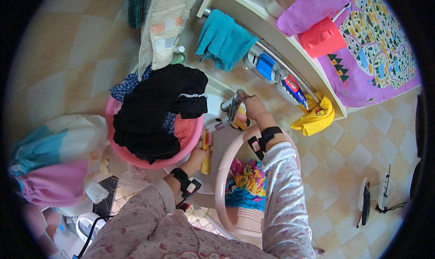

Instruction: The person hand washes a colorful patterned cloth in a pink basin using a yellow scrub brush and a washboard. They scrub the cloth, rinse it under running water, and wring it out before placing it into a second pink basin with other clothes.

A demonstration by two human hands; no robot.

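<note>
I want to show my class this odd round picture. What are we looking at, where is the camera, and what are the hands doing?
A wide fisheye camera worn on a person's head looks down, so straight edges bend. The two sleeved forearms coming in from below are that person's own. The right hand rests on a metal tap over a white sink. The left hand grips a yellow brush-like item; what exactly it is stays unclear. A pink basin piled with dark clothes sits on the sink's left, and a pale pink tub with colourful cloths is below.

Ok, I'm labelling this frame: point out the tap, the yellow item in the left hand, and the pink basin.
tap (234,107), head view, metal spout
yellow item (206,161), head view, lower end
pink basin (136,158), head view, front rim
</note>
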